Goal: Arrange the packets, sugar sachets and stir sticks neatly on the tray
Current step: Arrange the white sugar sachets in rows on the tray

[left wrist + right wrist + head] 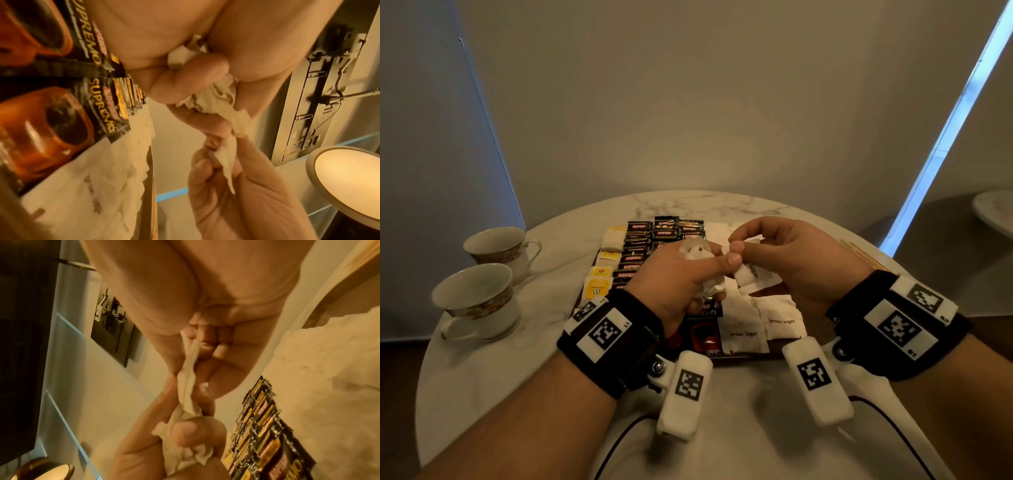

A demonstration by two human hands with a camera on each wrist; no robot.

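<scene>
Left hand clutches a crumpled bunch of white paper sugar sachets above the dark tray at the tabletop's middle; right hand pinches one sachet between thumb and fingertips. Light, soft, crease-prone paper, probably best taken by a flat edge, not squeezed.

Head view downward, wrist views close on hands

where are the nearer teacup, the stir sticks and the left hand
nearer teacup (477,301), head view, on its outer side wall
stir sticks (866,255), head view, midway along the bundle
left hand (674,277), head view, on the back of the hand
</scene>
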